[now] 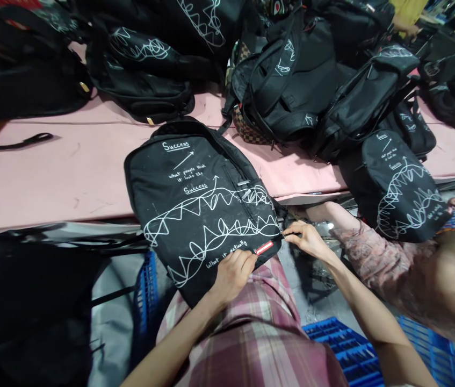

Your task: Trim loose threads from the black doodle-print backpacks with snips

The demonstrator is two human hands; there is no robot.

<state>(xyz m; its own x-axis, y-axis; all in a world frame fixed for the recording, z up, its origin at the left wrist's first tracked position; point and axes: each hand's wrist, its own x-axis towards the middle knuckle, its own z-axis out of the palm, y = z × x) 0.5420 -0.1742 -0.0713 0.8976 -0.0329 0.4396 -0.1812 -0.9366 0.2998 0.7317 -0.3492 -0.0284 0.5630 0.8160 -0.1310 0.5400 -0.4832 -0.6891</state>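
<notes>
A black backpack (199,209) with white scribble print and the word "Success" lies half on the pink table (70,172), its lower end hanging over my lap. My left hand (233,274) grips the bag's bottom edge beside a small red label (264,248), fingers curled. At the bag's right corner, my right hand (308,237) pinches something small, probably a zipper pull; I cannot make it out.
Several more black backpacks (291,86) are piled along the back of the table. Another person in a patterned sleeve (376,252) at the right holds a similar bag (400,188). Blue plastic crates (344,344) stand below.
</notes>
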